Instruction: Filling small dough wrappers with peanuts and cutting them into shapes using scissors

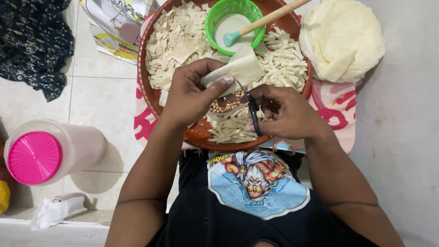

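The left hand (pixel 190 93) pinches a soft, pale, folded pastry sheet (pixel 238 68) between thumb and fingers over the middle of the round reddish-brown tray (pixel 145 77), while the right hand (pixel 286 112), at about four o'clock from it, is closed around slim dark scissors (pixel 251 110) whose thin blades meet the sheet's lower edge. Inside the tray, flat cut squares (pixel 171 39) heap at ten o'clock, rolled pale pieces (pixel 283 61) at two o'clock, and a glossy green bowl (pixel 215 16) of white paste with a wooden-handled brush (pixel 263 20) sits at twelve. Beyond the rim, a floppy stack of round wrappers (pixel 343 39) lies at two o'clock and a frosted jar with a pink lid (pixel 34 158) stands at eight o'clock on the tiled floor.
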